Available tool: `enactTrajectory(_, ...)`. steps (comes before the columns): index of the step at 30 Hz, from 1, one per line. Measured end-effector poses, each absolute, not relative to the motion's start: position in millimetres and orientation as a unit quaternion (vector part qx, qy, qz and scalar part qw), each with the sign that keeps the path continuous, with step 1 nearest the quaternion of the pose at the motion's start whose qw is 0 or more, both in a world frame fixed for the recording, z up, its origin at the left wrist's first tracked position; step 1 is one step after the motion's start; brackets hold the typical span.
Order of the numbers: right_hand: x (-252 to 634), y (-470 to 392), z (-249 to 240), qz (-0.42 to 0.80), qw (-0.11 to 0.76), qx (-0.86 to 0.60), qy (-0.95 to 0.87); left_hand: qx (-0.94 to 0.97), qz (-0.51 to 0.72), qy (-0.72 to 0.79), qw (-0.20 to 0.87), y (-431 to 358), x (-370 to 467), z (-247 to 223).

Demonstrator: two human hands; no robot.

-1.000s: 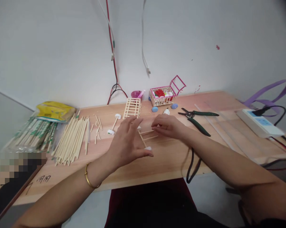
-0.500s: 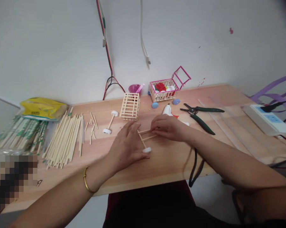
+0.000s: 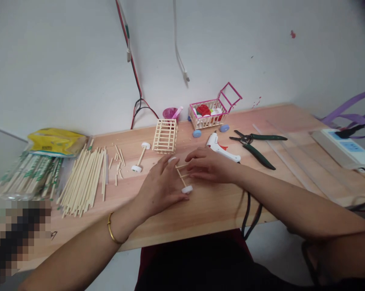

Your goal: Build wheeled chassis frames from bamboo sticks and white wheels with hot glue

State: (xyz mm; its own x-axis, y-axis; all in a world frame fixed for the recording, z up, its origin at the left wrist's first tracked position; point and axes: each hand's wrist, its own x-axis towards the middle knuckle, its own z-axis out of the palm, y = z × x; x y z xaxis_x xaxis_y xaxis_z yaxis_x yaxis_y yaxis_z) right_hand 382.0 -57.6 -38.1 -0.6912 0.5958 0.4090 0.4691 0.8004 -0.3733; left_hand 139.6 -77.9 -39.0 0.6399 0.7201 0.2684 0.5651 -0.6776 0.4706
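Observation:
A small frame of thin wooden sticks (image 3: 180, 176) with a white wheel (image 3: 187, 189) at its near end lies between my hands. A second white wheel (image 3: 172, 160) shows partly at the far end. My left hand (image 3: 161, 182) spans the frame, thumb by the near wheel and fingers by the far one, steadying it. Over the two side sticks, my right hand (image 3: 211, 165) has its fingers bent and slightly apart, covering the stick ends. Beyond them stands a stick basket (image 3: 165, 136). A separate axle (image 3: 143, 157) with two white wheels lies to the left.
A white glue gun (image 3: 223, 150) and green-handled pliers (image 3: 252, 147) lie to the right, near clear rods (image 3: 281, 155). Behind stands a pink-trimmed cart (image 3: 208, 115). Loose sticks (image 3: 84, 182), cut pieces (image 3: 118, 161) and a yellow packet (image 3: 58, 141) are left; a power strip (image 3: 342, 149) is far right.
My right hand has shifted slightly left along the side sticks and its fingers have loosened. The far wheel and more of the glue gun now show. My left hand stays nearly in place.

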Motion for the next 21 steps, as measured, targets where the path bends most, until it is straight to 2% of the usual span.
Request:
enactTrajectory(10, 381, -60, -42, 0.099, 0.2, -0.327, -0.918, 0.892, 0.204, 0.372, 0.158, -69, 135, -31)
enactTrajectory(13, 383, -58, -42, 0.085, 0.216, -0.325, -0.917, 0.892, 0.203, 0.367, 0.166, -66, 133, -31)
enactTrajectory(18, 389, -61, -31, 0.111, 0.3, -0.312, -0.895, 0.884, 0.242, 0.362, 0.17, -60, 129, -30)
enactTrajectory(21, 390, -71, -24, 0.155, 0.275, -0.31, -0.897, 0.876, 0.27, 0.367, 0.156, -59, 128, -28)
